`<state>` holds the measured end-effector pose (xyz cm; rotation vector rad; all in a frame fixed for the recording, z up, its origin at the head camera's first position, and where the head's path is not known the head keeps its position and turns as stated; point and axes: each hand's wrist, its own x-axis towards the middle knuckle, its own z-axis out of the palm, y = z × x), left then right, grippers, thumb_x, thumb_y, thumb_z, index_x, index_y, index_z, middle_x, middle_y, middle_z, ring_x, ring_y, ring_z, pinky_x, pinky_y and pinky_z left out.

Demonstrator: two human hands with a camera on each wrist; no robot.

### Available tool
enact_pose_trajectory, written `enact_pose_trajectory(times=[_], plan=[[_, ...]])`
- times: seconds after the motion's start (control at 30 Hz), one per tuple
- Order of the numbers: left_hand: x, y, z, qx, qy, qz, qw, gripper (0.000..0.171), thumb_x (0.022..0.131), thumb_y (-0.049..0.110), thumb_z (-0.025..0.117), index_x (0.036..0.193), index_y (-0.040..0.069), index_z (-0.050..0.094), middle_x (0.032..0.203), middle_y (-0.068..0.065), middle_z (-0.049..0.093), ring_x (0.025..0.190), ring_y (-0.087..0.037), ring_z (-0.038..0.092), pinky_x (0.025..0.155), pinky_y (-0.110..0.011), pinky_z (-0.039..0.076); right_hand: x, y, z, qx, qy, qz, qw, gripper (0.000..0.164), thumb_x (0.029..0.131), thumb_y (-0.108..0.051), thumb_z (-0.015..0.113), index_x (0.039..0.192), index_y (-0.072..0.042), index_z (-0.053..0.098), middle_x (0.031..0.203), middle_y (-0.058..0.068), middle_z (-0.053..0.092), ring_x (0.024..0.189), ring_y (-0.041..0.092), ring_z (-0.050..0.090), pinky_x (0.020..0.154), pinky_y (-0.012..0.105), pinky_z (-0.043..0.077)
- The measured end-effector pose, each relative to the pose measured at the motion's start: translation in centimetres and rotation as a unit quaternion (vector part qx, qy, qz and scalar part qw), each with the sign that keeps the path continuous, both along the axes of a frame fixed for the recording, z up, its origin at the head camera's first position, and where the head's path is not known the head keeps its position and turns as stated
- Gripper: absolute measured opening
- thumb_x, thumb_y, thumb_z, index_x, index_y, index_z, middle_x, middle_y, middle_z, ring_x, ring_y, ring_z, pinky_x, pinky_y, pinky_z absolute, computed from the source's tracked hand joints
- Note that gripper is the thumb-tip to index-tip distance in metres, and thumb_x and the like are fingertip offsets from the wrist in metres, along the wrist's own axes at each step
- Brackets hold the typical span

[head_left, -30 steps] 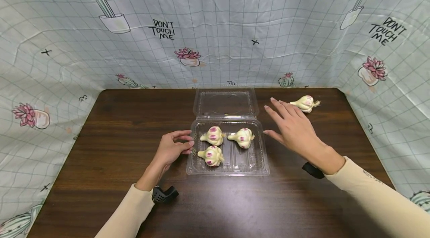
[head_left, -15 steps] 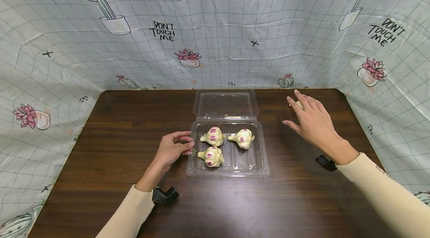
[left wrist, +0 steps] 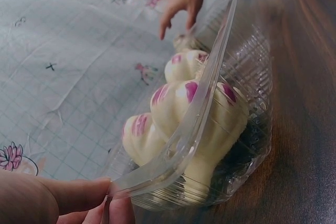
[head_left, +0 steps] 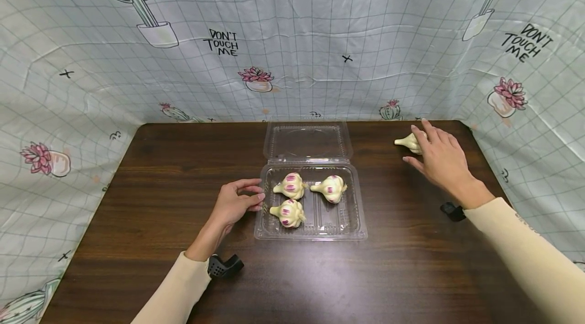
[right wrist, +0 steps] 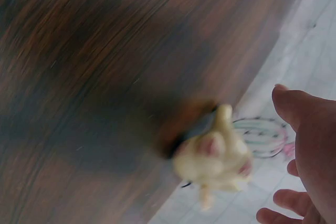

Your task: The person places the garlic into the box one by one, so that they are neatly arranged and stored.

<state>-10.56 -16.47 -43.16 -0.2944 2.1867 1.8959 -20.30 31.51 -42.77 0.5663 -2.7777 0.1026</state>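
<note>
My left hand (head_left: 232,203) pinches the left rim of a clear plastic clamshell container (head_left: 311,236); in the left wrist view, thumb and fingers close on that rim (left wrist: 163,169). Inside lie three garlic bulbs with purple marks: one back left (head_left: 291,185), one front left (head_left: 289,214) and one back right (head_left: 332,189). My right hand (head_left: 442,159) hovers at a lone garlic bulb (head_left: 407,143) near the table's far right corner, covering part of it. From the right wrist, this bulb (right wrist: 212,156) appears between spread thumb and fingers, apart from them.
The container's lid (head_left: 307,142) lies folded back toward the far edge of the dark wooden table (head_left: 183,171). A patterned cloth (head_left: 292,50) hangs behind the table and along both sides.
My right hand has moved right, from beside the container to the lone garlic bulb. The left hand, container and bulbs have stayed put.
</note>
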Motion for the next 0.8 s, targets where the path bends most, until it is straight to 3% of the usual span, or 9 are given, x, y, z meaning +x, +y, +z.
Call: enact_pose_trajectory(times=[0.27, 0.8], plan=[[-0.1, 0.1, 0.1, 0.004, -0.001, 0.000, 1.0000, 0.041, 0.098, -0.011, 0.068, 0.138, -0.011, 0.062, 0.110, -0.018, 0.068, 0.068, -0.007, 0.070, 0.068, -0.021, 0.064, -1.2, 1.5, -1.0, 0.006, -0.014, -0.017, 1.000, 0.085, 0.090, -0.028, 0.086, 0.154, 0.006, 0.042, 0.156, 0.036, 0.039, 0.129, 0.058, 0.048, 0.107, 0.071, 0.042], [0.0, 0.0, 0.0, -0.004, 0.000, 0.001, 1.0000, 0.041, 0.097, -0.010, 0.069, 0.138, -0.011, 0.062, 0.111, -0.019, 0.069, 0.068, -0.009, 0.071, 0.068, -0.022, 0.065, -2.3, 2.0, -2.2, 0.031, -0.025, -0.010, 0.999, 0.086, 0.090, -0.024, 0.085, 0.156, 0.008, 0.040, 0.156, 0.034, 0.041, 0.128, 0.057, 0.049, 0.106, 0.070, 0.043]])
